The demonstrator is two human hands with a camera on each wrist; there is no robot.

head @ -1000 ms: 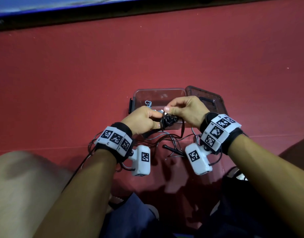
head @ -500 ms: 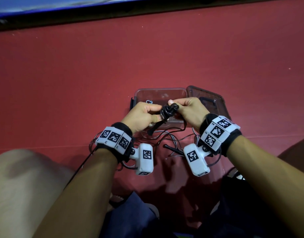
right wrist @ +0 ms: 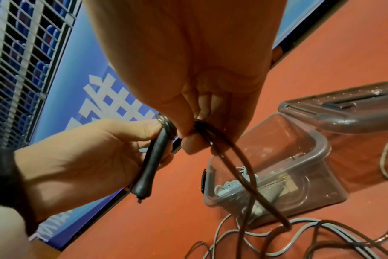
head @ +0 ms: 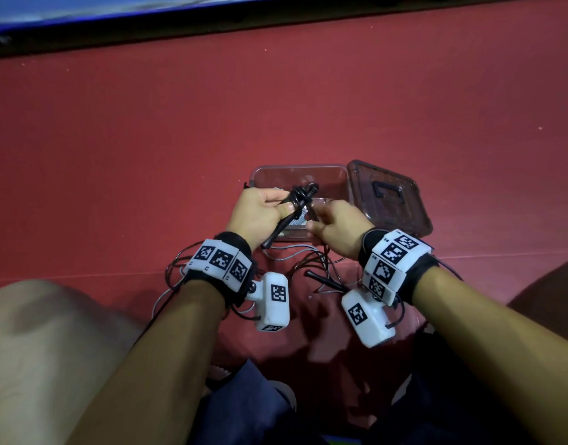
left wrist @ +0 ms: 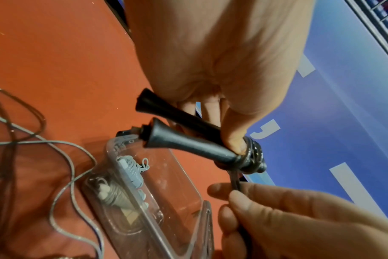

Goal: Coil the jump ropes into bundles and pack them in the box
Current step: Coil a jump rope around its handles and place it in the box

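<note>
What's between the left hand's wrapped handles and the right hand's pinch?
A short run of dark cord links the handles in the left hand to the right hand; left wrist view.

— Where does the head view sit?
— High above, facing forward and down onto the red floor (head: 276, 107), both forearms reaching away from it.
— And the wrist views?
— Each looks along its palm from very near. The left wrist view faces the clear box (left wrist: 144, 201) and a blue banner (left wrist: 321, 122); the right wrist view faces the same box (right wrist: 288, 166), perhaps the same banner.
— What's shared?
— All three take in the box.
</note>
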